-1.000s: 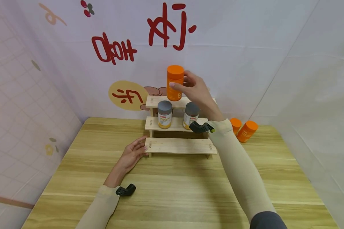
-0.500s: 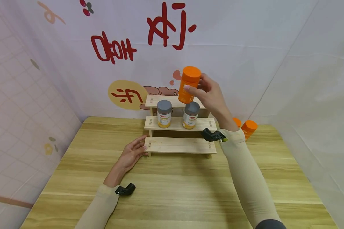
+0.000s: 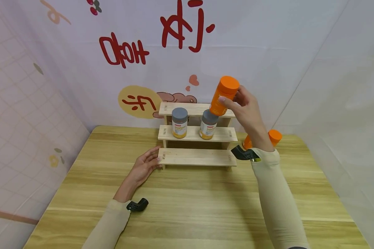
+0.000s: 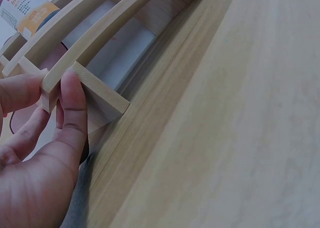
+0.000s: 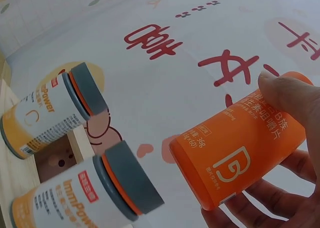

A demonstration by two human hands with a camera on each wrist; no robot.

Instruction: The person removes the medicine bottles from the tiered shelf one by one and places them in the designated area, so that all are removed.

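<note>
My right hand [image 3: 248, 108] holds an orange supplement bottle [image 3: 223, 98] between thumb and fingers. The bottle leans over in the air, in front of the top step's right end. In the right wrist view its label carries a white "B" mark. My left hand [image 3: 141, 170] grips the left end of the lowest board on a three-step wooden rack [image 3: 196, 157]; the left wrist view shows thumb and fingers [image 4: 74, 100] on either side of that board's end. Two grey-capped jars, a left jar [image 3: 179, 128] and a right jar [image 3: 208, 128], stand on the middle step.
Behind the right forearm, partly hidden, are two more orange bottles, one of them [image 3: 275, 137] farther right. A white printed wall sheet [image 3: 268, 69] rises behind the rack. The wooden table [image 3: 187, 204] extends in front.
My right hand has carried the orange bottle rightward and slightly down from above the top step's middle, and the bottle has tilted. The left hand stays at the rack's end.
</note>
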